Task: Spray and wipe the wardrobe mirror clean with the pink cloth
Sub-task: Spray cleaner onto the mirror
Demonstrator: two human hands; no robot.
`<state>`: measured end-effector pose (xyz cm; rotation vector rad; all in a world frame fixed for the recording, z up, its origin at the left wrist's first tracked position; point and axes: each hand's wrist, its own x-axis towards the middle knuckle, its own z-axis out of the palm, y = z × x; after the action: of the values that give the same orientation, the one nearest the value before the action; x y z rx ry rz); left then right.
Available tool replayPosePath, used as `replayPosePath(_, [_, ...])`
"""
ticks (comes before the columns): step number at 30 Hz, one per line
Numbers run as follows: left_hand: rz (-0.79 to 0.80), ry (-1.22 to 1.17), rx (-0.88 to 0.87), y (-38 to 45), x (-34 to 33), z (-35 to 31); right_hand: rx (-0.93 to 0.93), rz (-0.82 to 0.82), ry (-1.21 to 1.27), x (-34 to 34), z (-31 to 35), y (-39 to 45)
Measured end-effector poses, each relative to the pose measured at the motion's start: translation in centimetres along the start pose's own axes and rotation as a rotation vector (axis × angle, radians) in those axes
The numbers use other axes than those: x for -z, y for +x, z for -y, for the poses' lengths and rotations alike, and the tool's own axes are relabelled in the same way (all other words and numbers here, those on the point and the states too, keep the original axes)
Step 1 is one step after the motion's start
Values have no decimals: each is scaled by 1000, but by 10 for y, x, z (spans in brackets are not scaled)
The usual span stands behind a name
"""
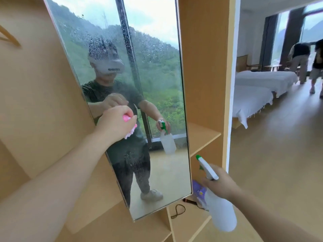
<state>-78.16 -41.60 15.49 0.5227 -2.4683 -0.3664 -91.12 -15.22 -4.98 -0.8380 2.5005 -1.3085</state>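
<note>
The tall wardrobe mirror (157,84) stands tilted against the wooden wardrobe, its upper part speckled with spray droplets. My left hand (115,124) grips the bunched pink cloth (128,126) close to the glass at mid-height near the mirror's left edge. My right hand (220,184) holds a white spray bottle (219,209) with a green and white trigger head, low and to the right of the mirror, nozzle pointing up and left. The mirror reflects me, both hands and a window with green hills.
Wooden wardrobe shelves (202,135) lie right of the mirror. A purple packet (200,190) and a black cable (178,211) sit on the lower shelf. A wooden hanger (8,38) hangs at the upper left. Beyond are two white beds (253,95) and two people (307,63).
</note>
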Motion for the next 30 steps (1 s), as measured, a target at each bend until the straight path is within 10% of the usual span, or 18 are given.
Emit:
replayPosePath(21, [364,-83,-298,74,-135,-109,140,-120,147,151,19,192])
replayPosePath(30, [273,-114,26,93,-181,-150,257,39,147,101,-42,327])
